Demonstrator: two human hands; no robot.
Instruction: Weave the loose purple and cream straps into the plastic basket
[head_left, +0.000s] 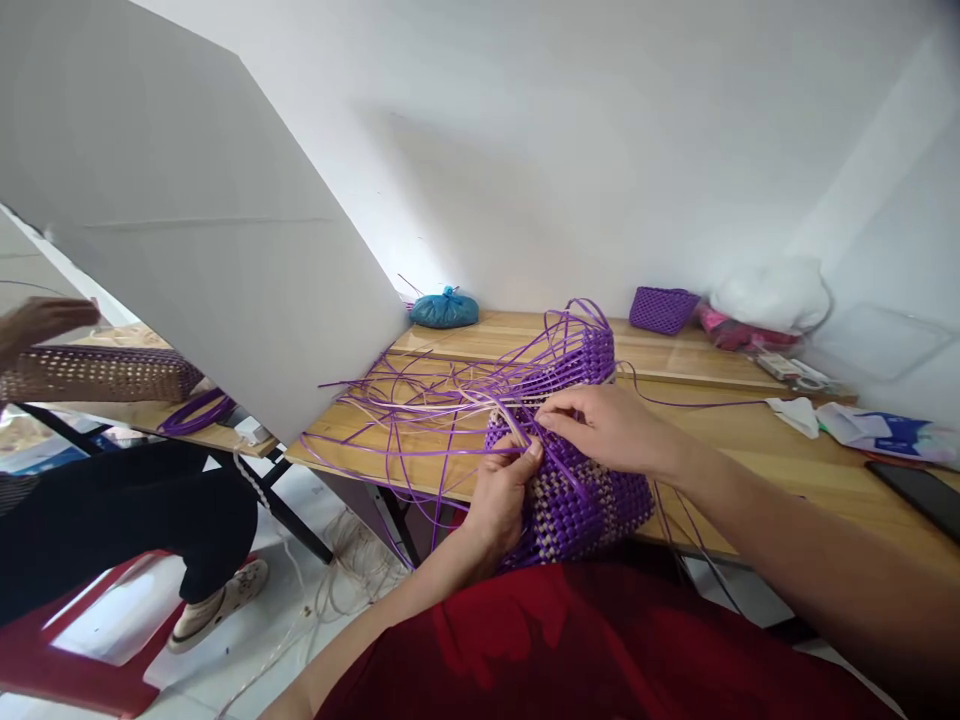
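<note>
Left grip (499, 497), right grip (619, 428) pinching strands (450, 453) at near bench (772, 445) edge
Tangled strands could snag, skewing the basket (574, 515).

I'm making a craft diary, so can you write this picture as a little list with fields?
Main thing: woven piece, purple with pale checks
Left hand: left hand pinches strips at the weave
Right hand: right hand has fingertips at the weave; exact grip unclear
Loose strips: strips, purple and pale, spread leftward
Surface: wooden table
At the back: blue bag, small purple basket
Neighbour: another person's hand, beyond the panel
</note>
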